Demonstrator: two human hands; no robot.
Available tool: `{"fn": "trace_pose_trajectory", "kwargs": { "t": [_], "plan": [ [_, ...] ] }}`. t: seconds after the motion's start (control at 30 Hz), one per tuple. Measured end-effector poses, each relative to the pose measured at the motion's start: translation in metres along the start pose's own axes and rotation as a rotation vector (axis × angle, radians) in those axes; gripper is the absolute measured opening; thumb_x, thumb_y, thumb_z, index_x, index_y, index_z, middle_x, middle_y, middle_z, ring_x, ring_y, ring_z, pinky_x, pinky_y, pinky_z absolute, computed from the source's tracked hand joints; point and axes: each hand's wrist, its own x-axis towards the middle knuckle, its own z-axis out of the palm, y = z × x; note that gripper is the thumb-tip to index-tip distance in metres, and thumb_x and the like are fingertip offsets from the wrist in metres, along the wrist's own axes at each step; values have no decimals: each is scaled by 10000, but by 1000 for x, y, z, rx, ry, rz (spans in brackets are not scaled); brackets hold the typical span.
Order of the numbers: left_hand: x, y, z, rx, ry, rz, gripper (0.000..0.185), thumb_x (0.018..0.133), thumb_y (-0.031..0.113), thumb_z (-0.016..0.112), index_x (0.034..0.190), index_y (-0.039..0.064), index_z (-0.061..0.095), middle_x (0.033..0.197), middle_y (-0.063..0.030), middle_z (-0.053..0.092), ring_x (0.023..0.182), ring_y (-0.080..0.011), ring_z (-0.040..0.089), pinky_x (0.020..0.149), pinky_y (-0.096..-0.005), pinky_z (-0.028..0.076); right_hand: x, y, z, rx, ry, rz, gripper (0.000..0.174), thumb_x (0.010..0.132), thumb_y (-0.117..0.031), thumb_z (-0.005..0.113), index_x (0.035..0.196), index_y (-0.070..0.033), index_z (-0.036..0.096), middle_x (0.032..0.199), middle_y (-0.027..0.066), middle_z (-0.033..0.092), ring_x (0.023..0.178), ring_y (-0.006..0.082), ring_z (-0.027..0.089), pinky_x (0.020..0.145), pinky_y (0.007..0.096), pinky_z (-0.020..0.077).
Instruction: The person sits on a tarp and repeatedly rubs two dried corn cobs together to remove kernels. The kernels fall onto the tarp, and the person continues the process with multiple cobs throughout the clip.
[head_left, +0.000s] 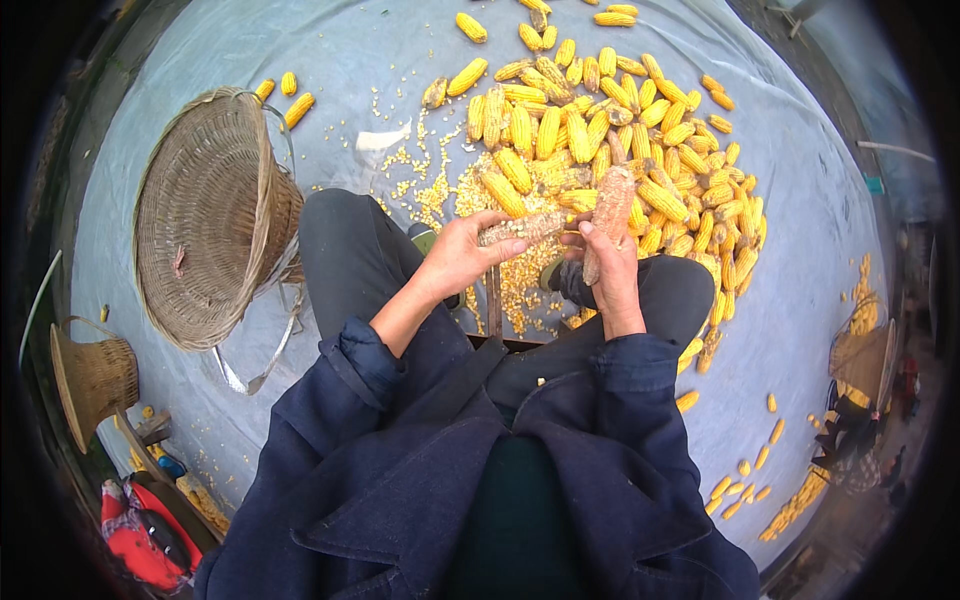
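Observation:
My left hand (463, 253) grips a mostly bare corn cob (525, 227), held sideways with a few kernels still on it. Upright in my right hand (609, 262) is a reddish bare cob (613, 202); a further cob end shows below the fingers. The left cob's tip meets the fingers of my right hand. Between my knees lie loose kernels (525, 289) beside a narrow upright metal or wooden bar (493, 300). Just beyond my hands rises a heap of yellow corn ears (577, 135).
A large wicker basket (202, 225) lies tipped at the left, its strap (259, 375) trailing. Farther off stand smaller baskets (97, 375) (862, 356). Seated people show at both lower edges, one in red (154, 536). Scattered ears and kernels lie on the grey sheet (360, 60).

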Motion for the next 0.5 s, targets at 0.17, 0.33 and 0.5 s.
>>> {"fn": "trace_pose_trajectory", "kwargs": {
  "t": [0.17,0.33,0.5],
  "plan": [
    [-4,10,8,277,84,187,483,792,322,704,1118,-10,575,963,-173,639,914,-249,619,805,-331,467,5,6,-4,-60,22,12,211,822,-72,611,1007,10,552,868,80,626,738,176,639,609,264,519],
    [-5,14,13,96,44,1,473,794,324,700,1118,7,569,999,-180,632,969,-255,608,836,-335,456,5,9,-2,33,91,23,213,778,-64,643,963,27,588,831,84,640,686,164,637,604,260,524],
    [-6,11,-33,192,392,107,401,799,250,704,1092,8,577,975,-42,627,860,-93,553,767,-252,451,14,0,-21,-308,168,15,252,810,-106,633,1019,25,579,905,96,641,761,162,648,607,259,521]
  ]
}}
